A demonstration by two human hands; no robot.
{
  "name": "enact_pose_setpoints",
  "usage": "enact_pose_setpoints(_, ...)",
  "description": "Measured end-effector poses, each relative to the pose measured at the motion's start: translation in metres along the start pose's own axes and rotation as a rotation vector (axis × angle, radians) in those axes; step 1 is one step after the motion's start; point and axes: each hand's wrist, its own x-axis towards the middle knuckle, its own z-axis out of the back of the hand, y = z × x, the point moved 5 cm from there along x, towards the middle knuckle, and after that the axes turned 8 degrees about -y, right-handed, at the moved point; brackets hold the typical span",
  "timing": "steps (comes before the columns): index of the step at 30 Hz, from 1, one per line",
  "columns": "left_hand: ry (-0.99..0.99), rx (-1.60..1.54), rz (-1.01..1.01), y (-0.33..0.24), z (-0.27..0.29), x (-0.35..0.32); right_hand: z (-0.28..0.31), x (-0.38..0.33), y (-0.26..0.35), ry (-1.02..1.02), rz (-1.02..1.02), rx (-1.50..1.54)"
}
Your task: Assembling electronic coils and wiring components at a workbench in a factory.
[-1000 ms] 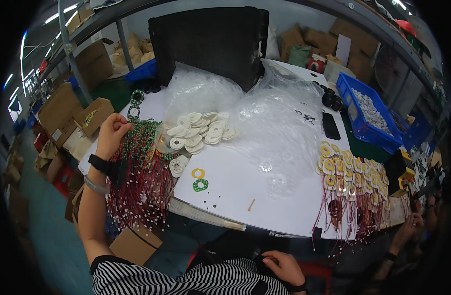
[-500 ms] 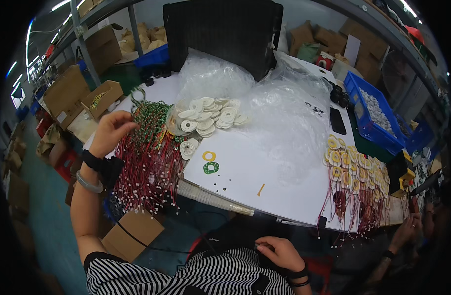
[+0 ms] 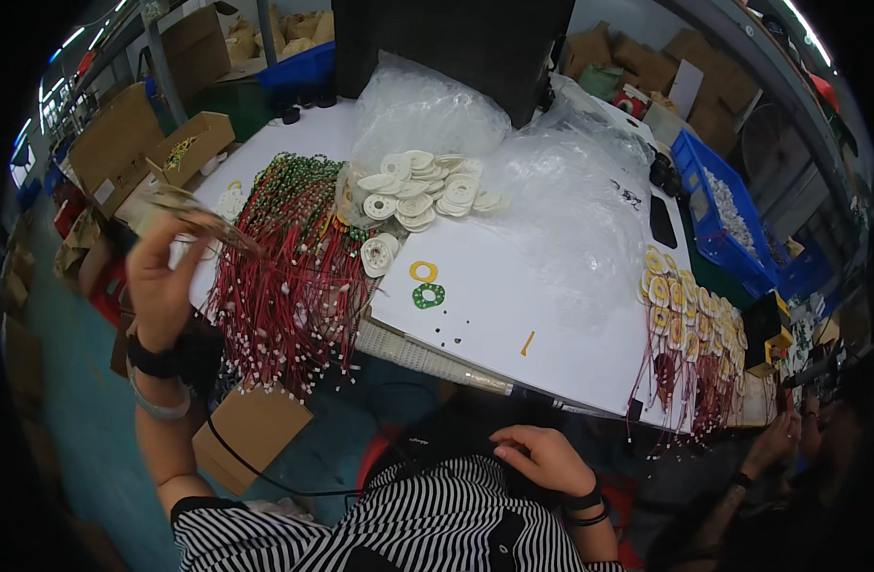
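Corded pendants, batch part done

Left hand (image 3: 160,286) raised at the near left edge of the worktop (image 3: 551,324), fingers pinching a small bunch of pale pendant pieces (image 3: 184,205) just beside the red-corded pile (image 3: 294,276). Right hand (image 3: 546,458) resting near the lap, fingers loosely curled, holding nothing. Plenty of bare white discs (image 3: 418,191) left further back; yellow-disc strung batch (image 3: 689,315) hanging off the right edge.

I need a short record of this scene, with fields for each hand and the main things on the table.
left hand: raised beside the table's left edge, fingers pinching a blurred item
right hand: resting low on the striped top, holding nothing
red cords: big bundle hanging over the table edge
white discs: pile by a clear plastic bag
table: white
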Motion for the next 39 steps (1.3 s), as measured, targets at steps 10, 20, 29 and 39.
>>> enact_pose_setpoints(10,0.096,-0.042,-0.101,-0.030,-0.031,-0.021,-0.003,0.061,0.076,-0.120,0.253,0.304)
enact_pose_setpoints(20,0.642,-0.023,-0.406,-0.045,-0.099,-0.103,-0.041,0.092,0.110,-0.196,0.678,0.367)
enact_pose_setpoints(29,0.714,0.397,-0.429,0.048,-0.087,-0.075,-0.021,0.086,0.116,-0.333,0.790,0.323)
enact_pose_setpoints(39,0.776,0.417,-0.356,0.048,-0.088,-0.054,0.008,0.106,0.106,-0.559,0.440,0.855)
